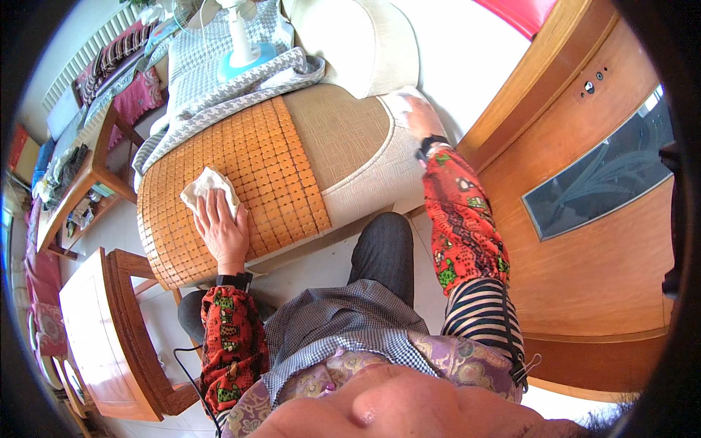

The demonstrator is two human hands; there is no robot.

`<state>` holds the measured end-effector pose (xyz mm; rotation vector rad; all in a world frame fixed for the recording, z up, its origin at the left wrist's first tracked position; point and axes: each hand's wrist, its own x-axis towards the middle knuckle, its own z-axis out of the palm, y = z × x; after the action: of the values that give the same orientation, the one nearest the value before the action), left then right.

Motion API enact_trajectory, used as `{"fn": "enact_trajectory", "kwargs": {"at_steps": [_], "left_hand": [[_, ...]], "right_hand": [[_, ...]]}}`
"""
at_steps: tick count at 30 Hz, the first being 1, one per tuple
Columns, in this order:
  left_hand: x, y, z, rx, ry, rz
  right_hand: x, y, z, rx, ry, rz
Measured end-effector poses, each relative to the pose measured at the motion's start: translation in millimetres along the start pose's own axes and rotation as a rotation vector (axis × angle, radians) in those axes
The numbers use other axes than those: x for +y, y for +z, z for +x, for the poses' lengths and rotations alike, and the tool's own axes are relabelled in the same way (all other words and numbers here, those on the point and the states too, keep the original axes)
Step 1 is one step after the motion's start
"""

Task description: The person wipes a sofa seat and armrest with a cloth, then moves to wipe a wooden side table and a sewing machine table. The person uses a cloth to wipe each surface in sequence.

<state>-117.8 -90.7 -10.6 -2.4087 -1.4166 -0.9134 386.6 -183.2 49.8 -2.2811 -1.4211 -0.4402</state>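
My left hand [222, 227] presses a crumpled white cloth [211, 189] against a seat mat of small brown tiles [274, 164], its fingers laid over the cloth. The mat covers part of a beige upholstered sofa seat [342, 137]. At the seat's right end is my right hand [420, 117], blurred by motion, close to the pale fabric edge [378, 189]. A whitish patch lies by its fingers; I cannot tell whether it is a cloth or upholstery. Both forearms wear red patterned sleeve covers.
A fan with a blue base [257, 57] stands on a folded houndstooth cover [219, 98], beside a cream cushion [350, 44]. A wooden door [591, 284] is close on the right. Left are a wooden stool [104, 328] and a laden wooden table [98, 156]. A black cable [189, 372] hangs by my left arm.
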Motion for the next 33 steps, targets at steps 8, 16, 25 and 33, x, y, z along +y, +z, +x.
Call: {"fn": "enact_trajectory", "kwargs": {"at_steps": [8, 16, 25, 33], "left_hand": [[0.6, 1.0, -1.5, 0.032, 0.024, -0.003], [-0.3, -0.6, 0.7, 0.014, 0.006, -0.002], [-1.6, 2.0, 0.0, 0.036, 0.026, 0.008], [1.1, -1.9, -0.3, 0.048, 0.018, -0.002]], "right_hand": [[-9.4, 6.2, -37.8, 0.148, 0.051, 0.008], [-174.0, -1.6, -125.4, 0.072, -0.508, 0.332], [-62.8, -10.6, -111.6, 0.222, -0.185, 0.087], [25.4, -4.2, -129.5, 0.329, 0.219, 0.127]]}}
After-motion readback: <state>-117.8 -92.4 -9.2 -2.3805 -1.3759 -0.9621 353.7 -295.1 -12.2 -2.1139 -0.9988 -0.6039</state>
